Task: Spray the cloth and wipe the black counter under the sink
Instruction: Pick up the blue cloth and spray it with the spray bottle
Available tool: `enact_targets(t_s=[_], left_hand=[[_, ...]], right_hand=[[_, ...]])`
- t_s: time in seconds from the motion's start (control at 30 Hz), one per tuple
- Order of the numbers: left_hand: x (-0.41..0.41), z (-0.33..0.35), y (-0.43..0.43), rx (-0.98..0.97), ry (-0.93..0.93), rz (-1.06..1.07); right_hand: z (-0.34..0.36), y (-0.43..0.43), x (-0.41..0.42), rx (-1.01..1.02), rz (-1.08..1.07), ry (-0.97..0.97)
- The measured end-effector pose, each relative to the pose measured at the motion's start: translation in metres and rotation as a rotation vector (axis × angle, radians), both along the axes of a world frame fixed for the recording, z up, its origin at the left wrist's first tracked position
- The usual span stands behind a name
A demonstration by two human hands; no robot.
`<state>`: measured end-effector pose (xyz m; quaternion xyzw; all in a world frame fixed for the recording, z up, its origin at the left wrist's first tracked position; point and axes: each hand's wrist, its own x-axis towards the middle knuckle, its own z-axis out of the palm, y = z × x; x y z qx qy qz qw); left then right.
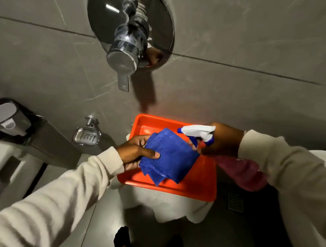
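Observation:
My left hand (135, 152) grips a folded blue cloth (169, 158) by its left edge, holding it above an orange tray (202, 179). My right hand (223, 142) is closed around a spray bottle (197, 132) with a white and blue trigger head and a pink body (241, 172). The nozzle points left at the cloth from a few centimetres away. A black counter and a sink are not clearly in view.
The tray rests on a white draped stand (169, 208). A chrome mixer valve (130, 37) juts from the grey tiled wall above. A chrome soap dish (86, 136) and a dispenser (4, 116) lie left. A floor drain (235, 201) sits right.

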<state>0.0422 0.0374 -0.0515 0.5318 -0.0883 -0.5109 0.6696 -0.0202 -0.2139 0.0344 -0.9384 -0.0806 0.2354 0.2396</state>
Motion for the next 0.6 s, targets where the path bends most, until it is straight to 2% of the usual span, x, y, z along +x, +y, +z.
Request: enact_targets(t_s=[0.13,0.27,0.37,0.43,0.5,0.6], left_hand=[[-0.006,-0.001,0.001,-0.086,0.061,0.059],[-0.002,-0.001,0.002,-0.094,0.072,0.062],[0.001,-0.001,0.003,-0.111,0.09,0.049],[-0.027,0.011,0.02,-0.143,0.036,0.056],[-0.028,0.01,0.018,-0.126,0.022,0.061],[-0.027,0.011,0.017,-0.096,-0.022,0.08]], right_hand=[[0.002,0.005,-0.02,-0.037,0.191,-0.16],[0.008,0.01,-0.019,-0.141,0.211,-0.198],[0.013,0.016,-0.016,-0.25,0.137,-0.111],[0.022,0.034,-0.044,-0.362,0.07,-0.055],[0.02,0.033,-0.047,-0.351,-0.058,-0.018],[0.018,0.035,-0.05,-0.352,-0.092,0.004]])
